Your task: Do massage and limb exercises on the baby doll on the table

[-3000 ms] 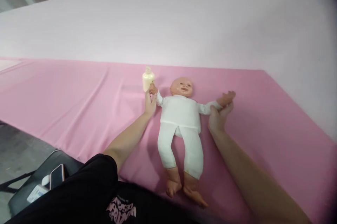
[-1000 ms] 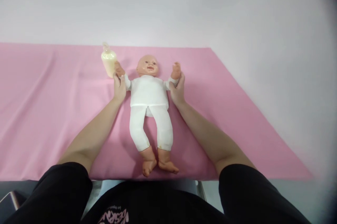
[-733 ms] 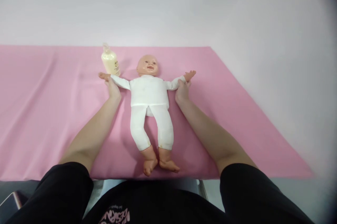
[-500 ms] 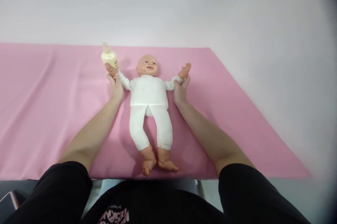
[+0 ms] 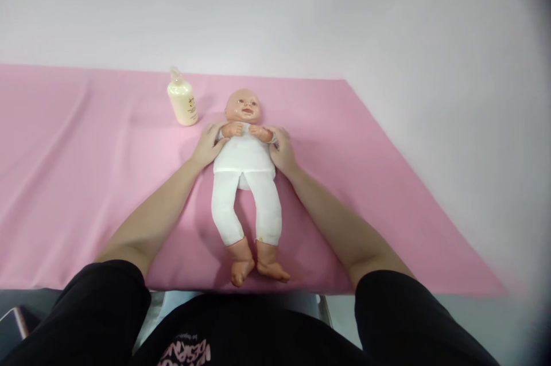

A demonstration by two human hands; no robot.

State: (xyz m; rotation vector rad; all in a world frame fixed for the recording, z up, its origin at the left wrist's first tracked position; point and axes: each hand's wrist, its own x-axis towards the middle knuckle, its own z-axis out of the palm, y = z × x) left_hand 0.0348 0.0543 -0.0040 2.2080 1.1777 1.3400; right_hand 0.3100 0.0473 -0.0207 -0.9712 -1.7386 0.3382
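A baby doll point(image 5: 245, 182) in a white top and white trousers lies on its back on a pink cloth point(image 5: 86, 182), feet toward me. My left hand point(image 5: 208, 144) holds the doll's arm on the left side and my right hand point(image 5: 280, 148) holds the arm on the right side. Both doll arms are folded inward, with the small doll hands meeting on its chest just below the chin. A cream-coloured bottle point(image 5: 182, 101) with a pump top stands upright on the cloth, up and to the left of the doll's head, apart from my left hand.
The pink cloth covers a wide surface and ends at a right edge point(image 5: 422, 182), beyond which the surface is white. A grey floor and the corner of a phone point(image 5: 11, 323) show at the bottom left. My black sleeves fill the bottom.
The doll's arms, spread outward and raised half a second ago, are now folded across its chest. Both my hands moved inward with them. The bottle stands free of the doll's hand.
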